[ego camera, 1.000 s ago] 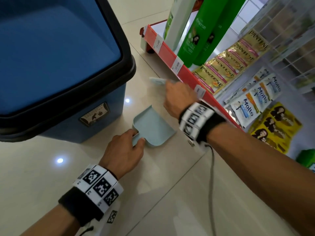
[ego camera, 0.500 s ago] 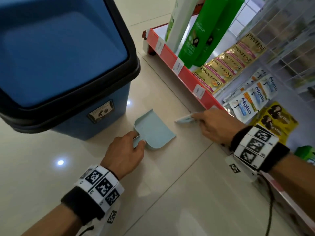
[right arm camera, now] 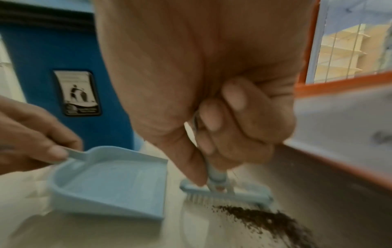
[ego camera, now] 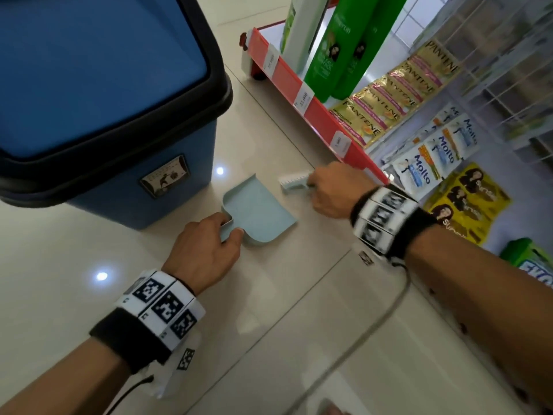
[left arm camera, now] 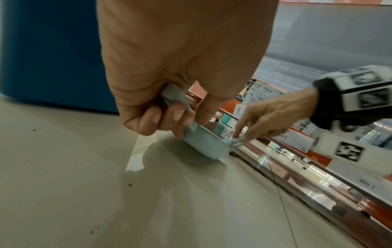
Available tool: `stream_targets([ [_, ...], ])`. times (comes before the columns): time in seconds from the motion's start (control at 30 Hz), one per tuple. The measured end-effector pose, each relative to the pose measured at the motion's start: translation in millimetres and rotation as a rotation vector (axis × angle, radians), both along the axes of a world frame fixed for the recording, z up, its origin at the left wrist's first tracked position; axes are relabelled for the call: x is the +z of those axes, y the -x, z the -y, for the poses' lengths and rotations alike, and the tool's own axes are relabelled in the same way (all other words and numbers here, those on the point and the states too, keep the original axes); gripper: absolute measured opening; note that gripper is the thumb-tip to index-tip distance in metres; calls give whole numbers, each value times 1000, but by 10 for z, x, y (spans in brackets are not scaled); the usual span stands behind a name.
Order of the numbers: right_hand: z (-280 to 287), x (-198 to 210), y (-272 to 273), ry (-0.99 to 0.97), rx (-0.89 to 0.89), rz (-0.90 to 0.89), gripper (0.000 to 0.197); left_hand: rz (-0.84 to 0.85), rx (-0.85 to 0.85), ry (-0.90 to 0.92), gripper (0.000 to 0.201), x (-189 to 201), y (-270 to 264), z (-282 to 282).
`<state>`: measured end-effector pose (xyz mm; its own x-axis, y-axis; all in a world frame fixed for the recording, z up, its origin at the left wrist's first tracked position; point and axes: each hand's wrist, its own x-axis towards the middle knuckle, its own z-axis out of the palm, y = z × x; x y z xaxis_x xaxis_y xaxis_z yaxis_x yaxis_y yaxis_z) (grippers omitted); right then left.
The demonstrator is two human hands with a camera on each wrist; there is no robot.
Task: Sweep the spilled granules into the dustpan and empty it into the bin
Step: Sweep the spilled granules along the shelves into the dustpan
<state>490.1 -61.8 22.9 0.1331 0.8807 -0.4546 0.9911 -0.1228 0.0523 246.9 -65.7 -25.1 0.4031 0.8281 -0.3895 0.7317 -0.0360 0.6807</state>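
A light-blue dustpan (ego camera: 260,209) lies on the tiled floor beside the blue bin (ego camera: 104,85) with a black rim. My left hand (ego camera: 227,232) grips the dustpan's short handle (left arm camera: 176,99). My right hand (ego camera: 326,188) holds a small light-blue brush (ego camera: 294,181) just right of the pan's open edge. In the right wrist view the brush (right arm camera: 226,193) has its bristles on the floor, next to the dustpan (right arm camera: 110,181). A trail of dark brown granules (right arm camera: 267,219) lies right behind the bristles, toward the shelf base. The inside of the pan looks bare.
A low shelf with a red edge (ego camera: 323,115) and price tags runs along the right, holding green bottles (ego camera: 329,49) and sachet packs (ego camera: 389,94). A wire rack (ego camera: 493,55) stands behind it. A cable (ego camera: 389,307) hangs from my right wrist over the floor.
My right hand has swung the brush from the far side near the shelf down to the floor right of the dustpan, then a little closer to it. My left hand kept the pan still.
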Motion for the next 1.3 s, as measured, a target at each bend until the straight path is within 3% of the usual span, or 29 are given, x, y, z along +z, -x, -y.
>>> stream_targets([
  [0.07, 185, 118, -51, 120, -12, 46, 17, 0, 1, 9, 41, 8, -12, -20],
  [0.17, 179, 263, -74, 107, -8, 46, 21, 9, 9, 8, 40, 8, -58, -84],
  [0.4, -738, 123, 185, -322, -30, -117, 16, 57, 29, -37, 24, -65, -174, -267],
  [0.53, -1431, -122, 388, -511, -37, -47, 22, 78, 59, -68, 25, -121, -211, -339],
  [0.67, -1750, -358, 418, -512, 28, 67, 29, 118, 91, -28, 24, -181, -194, -376],
  [0.83, -1662, -467, 300, -353, 36, 138, 33, 98, 91, -11, 20, -212, -163, -390],
  [0.93, -1239, -367, 221, -273, 35, 79, 29, 99, 85, 12, 21, -193, -162, -379],
  [1.0, -878, -278, 190, -218, -13, 70, 9, 98, 69, 2, 20, -178, -164, -358],
  [1.07, -659, -164, 176, -180, -74, 102, 18, 102, 52, -13, 21, -171, -175, -341],
  [1.17, -686, 27, 186, -270, -63, 108, 21, 106, 33, -34, 21, -174, -212, -340],
  [1.3, -1142, 64, 341, -468, 16, 19, 20, 117, 32, -28, 22, -193, -235, -348],
])
